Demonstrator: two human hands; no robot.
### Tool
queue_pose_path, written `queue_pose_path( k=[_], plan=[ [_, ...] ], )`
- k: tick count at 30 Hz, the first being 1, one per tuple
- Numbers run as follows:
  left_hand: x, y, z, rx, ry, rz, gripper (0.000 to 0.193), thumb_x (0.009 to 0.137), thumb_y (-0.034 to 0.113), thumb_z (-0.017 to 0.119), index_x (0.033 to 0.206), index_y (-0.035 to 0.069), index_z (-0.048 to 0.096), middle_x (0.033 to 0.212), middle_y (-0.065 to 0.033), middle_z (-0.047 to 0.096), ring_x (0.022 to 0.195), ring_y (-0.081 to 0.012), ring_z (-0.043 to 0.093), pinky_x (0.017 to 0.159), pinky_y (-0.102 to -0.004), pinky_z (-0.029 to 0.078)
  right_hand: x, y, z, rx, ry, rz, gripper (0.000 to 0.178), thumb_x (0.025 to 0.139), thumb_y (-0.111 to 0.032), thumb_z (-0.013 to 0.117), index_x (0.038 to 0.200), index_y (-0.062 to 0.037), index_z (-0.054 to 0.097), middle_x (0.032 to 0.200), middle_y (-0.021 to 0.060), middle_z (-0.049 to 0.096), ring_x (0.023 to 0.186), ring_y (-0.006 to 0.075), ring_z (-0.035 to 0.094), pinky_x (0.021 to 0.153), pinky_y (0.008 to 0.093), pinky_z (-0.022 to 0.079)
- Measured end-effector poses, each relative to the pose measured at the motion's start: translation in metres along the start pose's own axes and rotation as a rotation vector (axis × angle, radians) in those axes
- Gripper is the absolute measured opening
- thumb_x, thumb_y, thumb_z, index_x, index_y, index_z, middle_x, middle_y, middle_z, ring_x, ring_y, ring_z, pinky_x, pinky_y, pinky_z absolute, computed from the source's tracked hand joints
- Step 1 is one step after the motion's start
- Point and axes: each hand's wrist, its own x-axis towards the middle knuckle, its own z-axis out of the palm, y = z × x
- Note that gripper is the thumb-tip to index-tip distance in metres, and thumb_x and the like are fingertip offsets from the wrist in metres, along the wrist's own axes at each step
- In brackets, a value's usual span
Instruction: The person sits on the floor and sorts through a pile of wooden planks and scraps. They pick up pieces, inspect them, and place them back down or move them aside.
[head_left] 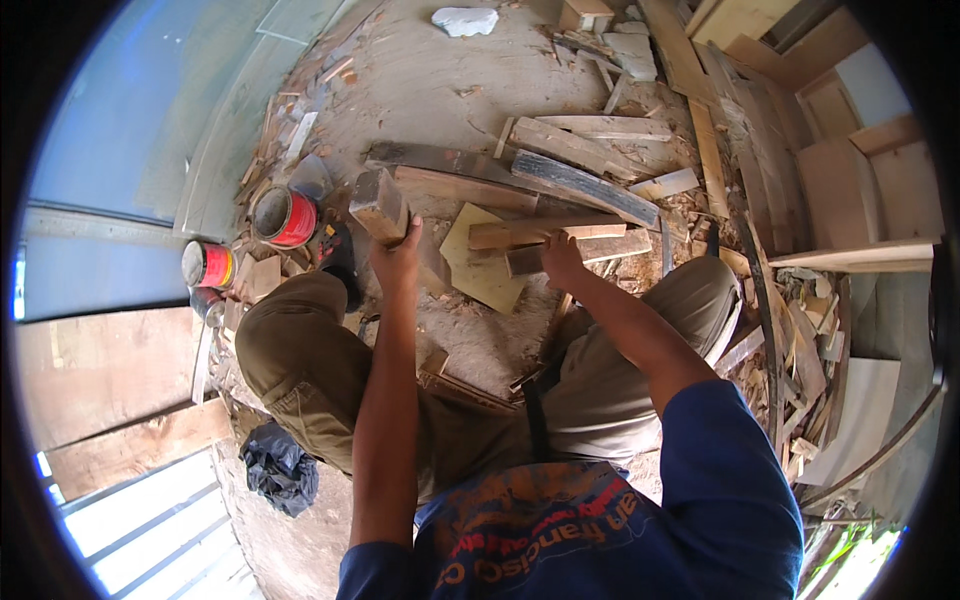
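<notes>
My left hand (pixel 396 257) is wrapped round the lower end of a short, thick wooden block (pixel 377 203), held tilted up off the ground. My right hand (pixel 562 260) is closed over a short wooden offcut (pixel 618 247), its fingers reaching to the edge of a second wooden strip (pixel 500 235) lying alongside. Both pieces rest partly over a flat, yellowish board (pixel 482 275) between my knees. My right fingertips are partly hidden, so how far they go round the wood does not show.
Behind the offcuts lie a dark painted plank (pixel 585 185) and a long beam (pixel 440 160). Two red cans (pixel 290 220) (pixel 212 266) stand at left. A black plastic bag (pixel 279 468) lies by my left leg. Wood scraps (pixel 800 350) pile up at right, below a wooden shelf (pixel 855 256).
</notes>
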Motion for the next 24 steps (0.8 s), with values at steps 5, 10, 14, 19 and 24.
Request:
queue_pose_path(
  k=[5,10,14,19,24],
  plan=[
    [-0.005,0.004,0.015,-0.006,-0.021,0.069,0.051,0.079,0.019,0.084,0.121,0.0,0.062,0.115,-0.0069,0.066,0.102,-0.0166,0.061,0.091,-0.0315,0.046,0.006,-0.002,0.074,-0.096,0.256,0.106,0.106,0.068,-0.037,0.086,0.149,0.0033,0.031,0.147,0.0335,0.034,0.138,0.0481,0.034,0.108,0.0562,0.037],
    [-0.006,0.001,0.005,-0.012,0.102,0.071,0.045,0.078,0.016,0.085,0.114,-0.001,0.064,0.109,-0.0074,0.068,0.096,-0.0158,0.063,0.087,-0.0307,0.048,-0.006,-0.007,0.022,-0.11,0.161,-0.165,0.067,0.09,-0.02,0.062,0.148,0.0,0.034,0.139,0.0235,0.048,0.134,0.0384,0.042,0.107,0.0548,0.038],
    [-0.003,0.0,0.012,-0.079,0.075,0.148,0.041,0.079,0.014,0.085,0.111,-0.002,0.065,0.108,-0.008,0.069,0.095,-0.0158,0.063,0.086,-0.0305,0.049,0.009,-0.003,0.046,-0.123,0.331,-0.166,0.056,0.088,-0.02,0.063,0.139,-0.001,0.046,0.129,0.0187,0.054,0.131,0.0333,0.046,0.105,0.0551,0.039],
    [-0.015,-0.011,0.018,-0.119,0.113,0.223,0.042,0.08,0.013,0.084,0.113,-0.002,0.065,0.11,-0.0094,0.069,0.097,-0.0174,0.064,0.086,-0.0318,0.049,0.013,-0.005,0.038,-0.056,0.3,-0.163,0.047,0.086,-0.019,0.066,0.128,-0.0008,0.054,0.126,0.0177,0.055,0.126,0.0338,0.048,0.102,0.0545,0.039],
    [-0.022,-0.059,0.025,-0.158,0.208,0.122,0.047,0.08,0.018,0.085,0.117,-0.001,0.063,0.109,-0.0107,0.069,0.094,-0.0193,0.065,0.086,-0.0348,0.051,0.01,0.021,0.013,0.097,0.147,-0.298,0.077,0.066,-0.034,0.086,0.13,-0.004,0.056,0.139,0.0164,0.048,0.13,0.034,0.046,0.106,0.0576,0.037]
  ],
)
